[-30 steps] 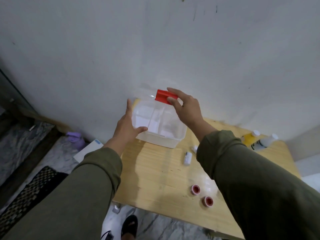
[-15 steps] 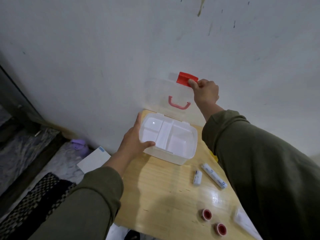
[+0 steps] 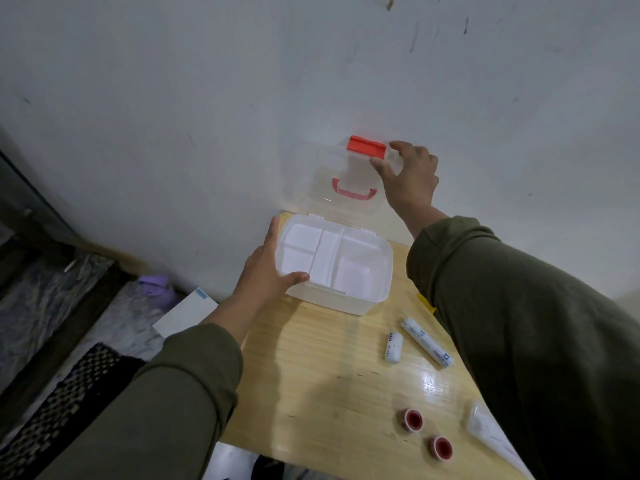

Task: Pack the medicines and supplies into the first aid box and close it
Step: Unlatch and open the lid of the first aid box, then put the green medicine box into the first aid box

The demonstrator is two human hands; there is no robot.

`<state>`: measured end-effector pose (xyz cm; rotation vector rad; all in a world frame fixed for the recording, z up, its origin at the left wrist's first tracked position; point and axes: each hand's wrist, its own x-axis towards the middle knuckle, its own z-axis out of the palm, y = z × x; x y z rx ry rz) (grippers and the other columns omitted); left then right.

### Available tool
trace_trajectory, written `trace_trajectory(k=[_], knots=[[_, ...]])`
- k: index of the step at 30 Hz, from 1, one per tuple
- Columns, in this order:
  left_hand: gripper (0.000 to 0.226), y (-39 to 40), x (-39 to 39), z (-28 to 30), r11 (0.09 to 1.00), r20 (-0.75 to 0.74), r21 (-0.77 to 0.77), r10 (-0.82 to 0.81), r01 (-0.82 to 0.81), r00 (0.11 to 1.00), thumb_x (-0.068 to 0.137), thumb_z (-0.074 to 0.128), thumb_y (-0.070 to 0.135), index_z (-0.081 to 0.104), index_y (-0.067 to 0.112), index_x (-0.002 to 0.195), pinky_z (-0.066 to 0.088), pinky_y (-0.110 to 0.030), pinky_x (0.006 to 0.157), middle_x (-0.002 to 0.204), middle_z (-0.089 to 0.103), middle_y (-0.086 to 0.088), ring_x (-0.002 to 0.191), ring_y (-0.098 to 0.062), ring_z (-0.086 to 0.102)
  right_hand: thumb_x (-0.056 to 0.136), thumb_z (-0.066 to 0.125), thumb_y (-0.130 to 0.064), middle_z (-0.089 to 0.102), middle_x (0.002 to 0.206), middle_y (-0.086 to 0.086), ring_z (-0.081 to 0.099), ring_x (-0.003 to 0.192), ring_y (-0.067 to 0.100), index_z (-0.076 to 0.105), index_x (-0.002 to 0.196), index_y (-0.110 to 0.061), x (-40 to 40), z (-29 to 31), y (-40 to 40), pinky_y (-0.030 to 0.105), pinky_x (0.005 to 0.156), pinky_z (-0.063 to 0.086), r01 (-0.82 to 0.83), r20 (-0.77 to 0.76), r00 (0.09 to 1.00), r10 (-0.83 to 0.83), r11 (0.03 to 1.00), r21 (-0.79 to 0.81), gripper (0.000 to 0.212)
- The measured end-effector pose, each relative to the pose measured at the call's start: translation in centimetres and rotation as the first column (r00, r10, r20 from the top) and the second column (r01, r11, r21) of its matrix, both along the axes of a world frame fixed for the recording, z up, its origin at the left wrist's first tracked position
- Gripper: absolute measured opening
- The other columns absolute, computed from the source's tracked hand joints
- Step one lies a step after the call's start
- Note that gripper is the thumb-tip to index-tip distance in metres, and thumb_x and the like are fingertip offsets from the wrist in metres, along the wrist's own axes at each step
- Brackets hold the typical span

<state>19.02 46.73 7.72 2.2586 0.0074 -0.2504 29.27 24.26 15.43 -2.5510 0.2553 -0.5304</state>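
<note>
Your left hand (image 3: 266,271) clasps the translucent white plastic first aid box (image 3: 349,292) on the pale wooden desk (image 3: 329,386); your right hand (image 3: 408,178) pinches its clear raised lid (image 3: 329,168). Two white rolls (image 3: 393,347), lettering unreadable, and two red-centred tape rolls (image 3: 414,419) lie nearby.

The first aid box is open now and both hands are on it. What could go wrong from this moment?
1. The clear lid stands upright against the wall, held by the right hand near the red latch. Once released, it might fall shut.
2. The left hand has its thumb over the first aid box rim, so a falling lid could pinch it.
3. The two white tubes lie loose on the table beside the right sleeve, which could knock them away.
</note>
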Motion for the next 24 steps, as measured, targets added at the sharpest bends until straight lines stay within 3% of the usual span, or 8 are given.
trace_trajectory(k=[6,14,24], knots=[[0.109,-0.1,-0.2,0.4,1.0,0.04,0.017,-0.024,0.023,0.999,0.076,0.076,0.028,-0.004,0.029,0.15,0.034,-0.039,0.104,0.149,0.037,-0.011,0.135,-0.032,0.036,0.089,0.052,-0.051,0.037,0.145,0.006,0.029,0.135,0.026,0.032,0.142,-0.028,-2.1,0.3,-0.5,0.046,0.105,0.029,-0.092,-0.063,0.994,0.084,0.987,-0.134,0.061],[0.098,-1.7,-0.9,2.3,0.989,0.21,0.144,-0.008,-0.023,0.978,0.078,0.07,0.046,0.006,0.028,0.15,0.028,-0.05,0.112,0.155,0.026,-0.007,0.143,-0.027,0.019,0.087,0.053,-0.054,0.033,0.149,0.007,0.025,0.139,0.026,0.028,0.144,-0.03,-7.7,1.4,-4.1,0.047,0.105,0.03,-0.084,-0.083,0.994,0.067,0.973,-0.215,0.067],[0.097,-11.7,-4.5,4.7,0.953,0.282,0.144,-0.298,0.267,0.912,0.077,0.073,0.041,0.01,0.029,0.15,0.029,-0.043,0.112,0.155,0.027,-0.003,0.143,-0.023,0.021,0.084,0.057,-0.054,0.035,0.148,0.006,0.026,0.138,0.025,0.026,0.144,-0.034,-18.6,0.5,-11.0,0.044,0.104,0.031,0.018,-0.13,0.99,-0.047,0.977,-0.213,0.07]])
